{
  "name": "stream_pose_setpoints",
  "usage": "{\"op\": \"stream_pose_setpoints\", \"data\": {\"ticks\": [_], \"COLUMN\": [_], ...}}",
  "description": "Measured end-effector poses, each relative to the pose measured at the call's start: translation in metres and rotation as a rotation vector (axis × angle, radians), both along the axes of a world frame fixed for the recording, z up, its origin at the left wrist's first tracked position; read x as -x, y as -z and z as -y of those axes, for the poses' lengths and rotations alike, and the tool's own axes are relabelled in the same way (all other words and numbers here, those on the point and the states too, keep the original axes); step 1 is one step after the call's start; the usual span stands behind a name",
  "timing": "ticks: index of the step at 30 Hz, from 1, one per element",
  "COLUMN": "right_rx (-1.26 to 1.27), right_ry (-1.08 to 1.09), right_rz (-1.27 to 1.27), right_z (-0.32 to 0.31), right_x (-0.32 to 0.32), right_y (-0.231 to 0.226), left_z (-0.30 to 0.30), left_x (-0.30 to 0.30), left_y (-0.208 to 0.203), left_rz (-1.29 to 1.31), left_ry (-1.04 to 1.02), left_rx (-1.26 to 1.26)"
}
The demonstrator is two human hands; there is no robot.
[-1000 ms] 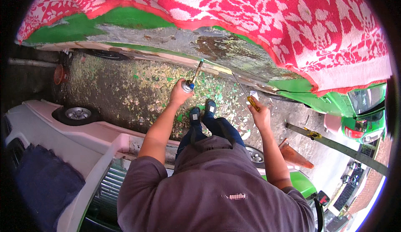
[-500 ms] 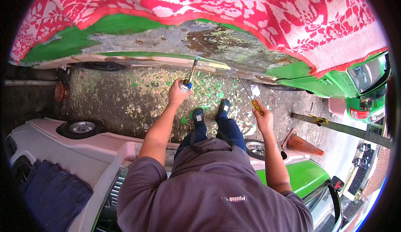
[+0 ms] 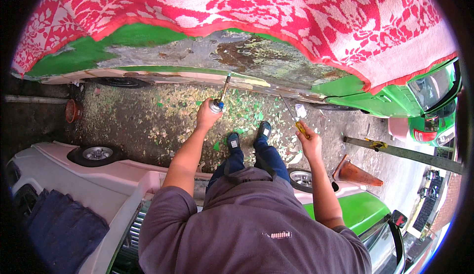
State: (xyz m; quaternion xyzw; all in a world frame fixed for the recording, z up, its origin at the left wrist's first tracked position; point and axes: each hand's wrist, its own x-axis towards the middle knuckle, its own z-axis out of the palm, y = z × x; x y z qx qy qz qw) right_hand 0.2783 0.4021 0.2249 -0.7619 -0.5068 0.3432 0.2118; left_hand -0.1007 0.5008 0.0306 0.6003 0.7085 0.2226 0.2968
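A blowtorch (image 3: 217, 104) is wrapped in my left hand (image 3: 207, 116), its gas canister in the palm. Its metal nozzle points away from me at the lower edge of a car's side panel (image 3: 190, 52), where green paint gives way to bare grey, brown and yellowish patches. I cannot make out a flame. My right hand (image 3: 310, 139) grips a yellow-handled screwdriver (image 3: 301, 129); the long thin shaft slants up and left to near the same lower edge. Whether the tip touches the panel is hard to tell.
A red-and-white floral cloth (image 3: 237, 2) covers the car's upper part. Paint flakes (image 3: 163, 111) litter the ground around my shoes (image 3: 233, 142). Behind me stands a pink and green vehicle (image 3: 133, 173). An orange cone (image 3: 356, 171) lies tipped at right, near a long beam (image 3: 405, 153).
My left hand has drawn the blowtorch slightly toward me and left, its nozzle lower against the panel's edge. The right hand with the screwdriver has barely shifted.
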Motion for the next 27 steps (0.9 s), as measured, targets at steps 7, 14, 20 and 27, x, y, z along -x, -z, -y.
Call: {"op": "stream_pose_setpoints", "data": {"ticks": [7,14,20,27], "right_rx": [-0.006,0.018,0.029,0.044], "right_ry": [-0.002,-0.002,0.003,0.004], "right_rz": [-0.010,0.025,0.035,0.003], "right_z": [-0.005,-0.009,-0.013,-0.020], "right_x": [-0.006,-0.007,-0.009,-0.006], "right_y": [0.003,0.000,0.001,0.006], "left_z": [-0.004,-0.007,-0.012,-0.009], "left_x": [-0.002,-0.007,-0.013,-0.011], "left_y": [0.002,-0.009,-0.013,0.001], "left_rz": [0.026,0.047,0.056,0.082], "left_ry": [-0.012,-0.037,-0.029,-0.025], "left_rx": [-0.007,0.075,0.090,0.058]}}
